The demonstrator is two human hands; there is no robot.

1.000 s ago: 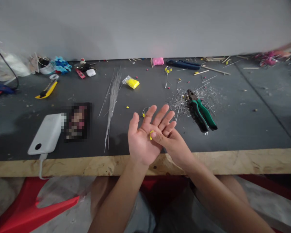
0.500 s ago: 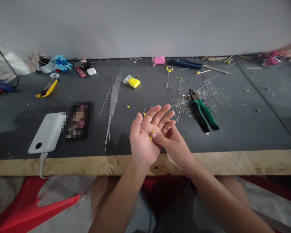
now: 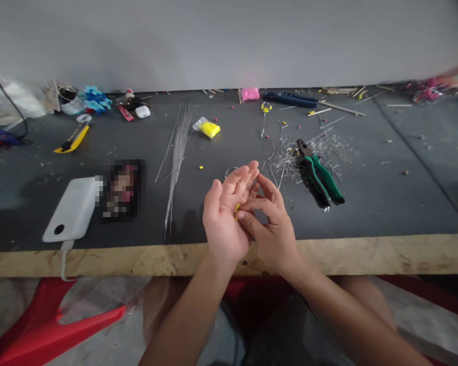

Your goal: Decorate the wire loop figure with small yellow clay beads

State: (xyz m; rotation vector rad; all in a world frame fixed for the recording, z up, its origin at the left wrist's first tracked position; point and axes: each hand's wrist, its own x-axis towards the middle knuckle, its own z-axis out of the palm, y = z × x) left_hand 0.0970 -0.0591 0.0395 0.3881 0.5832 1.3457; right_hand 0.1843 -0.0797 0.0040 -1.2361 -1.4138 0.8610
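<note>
Palm up above the table's front edge, my left hand (image 3: 226,229) lies open with its fingers stretched out. A small strip of yellow clay (image 3: 237,209) rests on that palm. The thumb and index finger of my right hand (image 3: 276,231) pinch at the clay, partly covering it. Just behind my left fingers, a small wire loop (image 3: 230,172) is mostly hidden. A tiny yellow clay ball (image 3: 201,167) lies to the left, and farther back is a bag of yellow clay (image 3: 209,128).
Green-handled pliers (image 3: 320,178) lie right of my hands among cut wire bits (image 3: 284,161). A bundle of long thin wires (image 3: 176,152) is on the left, beyond it a white power bank (image 3: 70,208) and a yellow utility knife (image 3: 73,140). A wire piece with yellow balls (image 3: 266,108) sits farther back.
My right hand's fingers have lifted and curled, from lying behind the left palm to pinching at the clay from above. The left fingers have drawn closer together.
</note>
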